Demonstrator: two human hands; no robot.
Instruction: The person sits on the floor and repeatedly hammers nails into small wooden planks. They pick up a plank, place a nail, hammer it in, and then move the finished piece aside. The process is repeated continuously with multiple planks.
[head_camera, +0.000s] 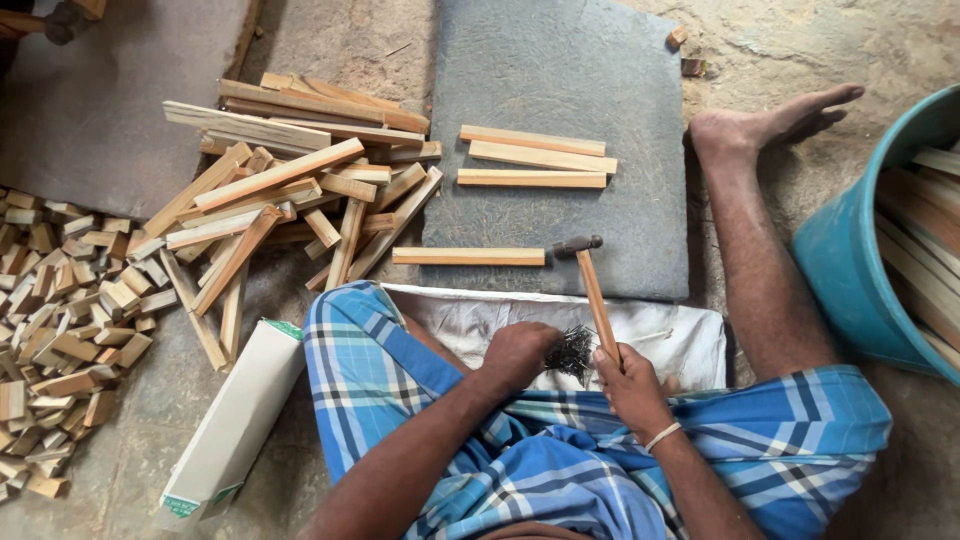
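Right hand (630, 385) grips hammer (592, 290); left hand (517, 355) seemingly pinching nails (572, 352).

- The left hand (517, 357) is curling downward, fingers bunched together, forearm angling in from the lower left.
- The right hand (630, 385) is closing in a fist-like grip, wrist banded, forearm reaching up from below.

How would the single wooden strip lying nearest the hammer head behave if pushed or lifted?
The wooden strip looks flat-sided and straight, so it would probably slide on the slate slab, not roll. It seems thin, so likely light and stiff. The hammer in the right hand lies close.
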